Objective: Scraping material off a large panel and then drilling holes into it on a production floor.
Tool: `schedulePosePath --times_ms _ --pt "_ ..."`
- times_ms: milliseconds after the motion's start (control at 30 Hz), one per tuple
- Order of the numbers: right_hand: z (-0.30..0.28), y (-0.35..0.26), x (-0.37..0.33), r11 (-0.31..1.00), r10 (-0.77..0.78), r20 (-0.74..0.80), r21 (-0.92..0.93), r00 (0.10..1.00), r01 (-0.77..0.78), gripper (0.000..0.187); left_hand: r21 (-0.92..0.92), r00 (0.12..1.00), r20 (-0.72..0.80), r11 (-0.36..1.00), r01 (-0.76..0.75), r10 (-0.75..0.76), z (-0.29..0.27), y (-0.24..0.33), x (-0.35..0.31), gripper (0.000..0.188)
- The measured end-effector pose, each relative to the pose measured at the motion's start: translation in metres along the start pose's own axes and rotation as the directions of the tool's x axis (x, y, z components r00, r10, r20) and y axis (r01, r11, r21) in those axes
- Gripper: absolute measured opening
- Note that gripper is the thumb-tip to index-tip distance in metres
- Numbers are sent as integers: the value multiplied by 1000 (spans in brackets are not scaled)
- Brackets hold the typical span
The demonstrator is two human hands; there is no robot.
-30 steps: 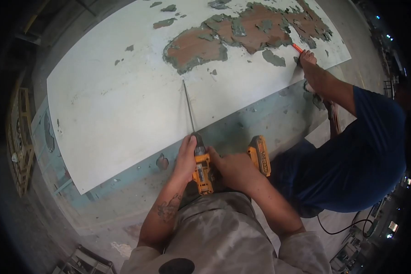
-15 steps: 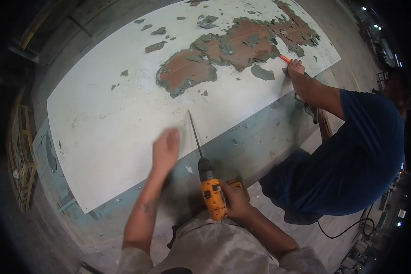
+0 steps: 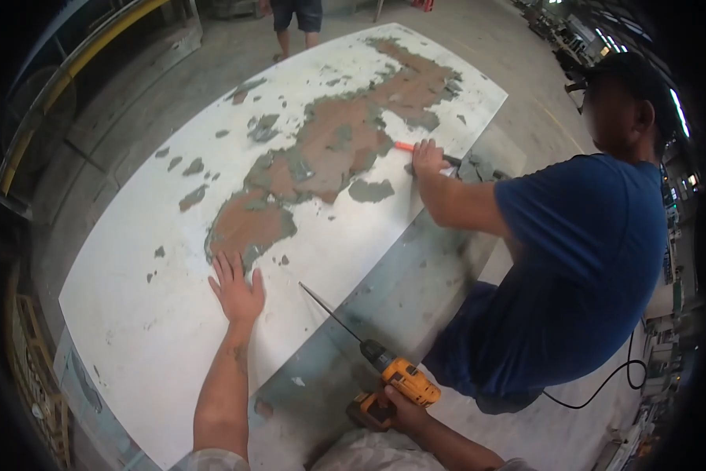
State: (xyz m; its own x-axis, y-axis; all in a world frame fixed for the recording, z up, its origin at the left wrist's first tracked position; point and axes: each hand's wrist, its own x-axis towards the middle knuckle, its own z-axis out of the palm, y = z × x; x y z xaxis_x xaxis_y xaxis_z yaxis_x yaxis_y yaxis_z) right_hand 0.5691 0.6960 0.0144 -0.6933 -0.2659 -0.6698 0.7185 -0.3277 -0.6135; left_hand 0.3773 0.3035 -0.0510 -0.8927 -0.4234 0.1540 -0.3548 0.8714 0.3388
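Just outside the near long edge of the white panel (image 3: 160, 345), the right hand (image 3: 402, 410) is closed around the grip of a yellow-and-black cordless drill (image 3: 408, 379). The drill's long thin bit (image 3: 331, 313) slants back across that edge, so its tip lies over the white panel; whether it touches the surface I cannot tell. A worn greenish table (image 3: 388, 298) shows as a strip along the same edge, underneath the white panel.

The left hand (image 3: 238, 295) is empty and wide, its fingers spread, and looks to be resting palm down on the white panel, with the fingertips at the nearest end of a stripped brown patch (image 3: 247, 228). To the right of the white panel a co-worker in a dark blue shirt (image 3: 588, 243) leans in, one hand (image 3: 428, 159) over the panel's near long edge gripping an orange tool (image 3: 404, 146) that points at the patch.

The brown patch runs ragged along the white panel toward its far end, bordered by grey-green crust. Loose grey-green flakes (image 3: 371, 191) are scattered on the panel on both sides of it. Beyond the panel's far long edge stand another person's legs (image 3: 304, 38) in dark shorts.
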Motion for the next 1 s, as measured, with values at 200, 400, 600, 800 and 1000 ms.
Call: schedulePosePath --times_ms 200,400,600,800,1000 --pt "22 -22 24 961 4 60 277 998 -21 23 -54 999 -3 998 32 -32 -2 -6 -2 64" --pt "31 -27 37 840 121 88 522 989 -150 25 -51 999 -18 998 30 -31 -1 -6 0 62" --pt "24 -19 42 794 176 97 574 980 -200 22 -55 999 -16 998 44 -45 -1 -3 1 62" --pt "35 -26 34 876 112 23 470 993 -109 22 -48 999 -27 998 46 -48 2 -12 -1 63" --pt "32 -23 40 926 40 -28 377 999 -27 22 -34 999 -27 999 37 -38 8 -10 -1 63"
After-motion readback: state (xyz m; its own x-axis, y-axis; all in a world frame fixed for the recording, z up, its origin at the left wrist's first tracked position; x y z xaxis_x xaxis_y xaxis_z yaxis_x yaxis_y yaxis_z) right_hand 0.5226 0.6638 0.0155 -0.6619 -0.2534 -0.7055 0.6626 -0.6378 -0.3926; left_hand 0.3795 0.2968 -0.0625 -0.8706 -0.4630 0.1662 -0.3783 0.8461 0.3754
